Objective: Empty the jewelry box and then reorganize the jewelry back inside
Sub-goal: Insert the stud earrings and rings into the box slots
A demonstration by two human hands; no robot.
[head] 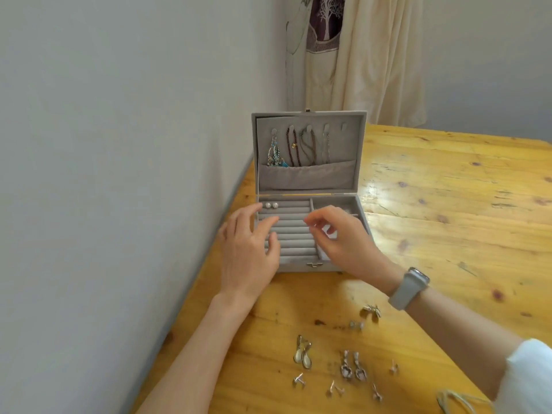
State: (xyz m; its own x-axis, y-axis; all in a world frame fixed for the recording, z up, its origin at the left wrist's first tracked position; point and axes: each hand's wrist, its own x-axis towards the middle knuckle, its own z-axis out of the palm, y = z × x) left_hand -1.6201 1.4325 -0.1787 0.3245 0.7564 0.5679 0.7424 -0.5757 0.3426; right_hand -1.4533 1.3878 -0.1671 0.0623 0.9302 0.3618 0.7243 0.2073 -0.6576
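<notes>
Head view. Jewelry box (310, 265): grey, lid raised, set on the wooden table (433, 204) by the wall. Necklaces (298, 147) are hung inside the lid; pearl studs (271, 205) are seated in the top ring roll. Loose earrings (349, 369) are laid out near the table edge. Left hand (249, 249): fingers spread over the rolls. Right hand (340, 234): thumb and forefinger pinched together, contents too small to tell. Advised: the slot is parted, the post pressed straight down.
</notes>
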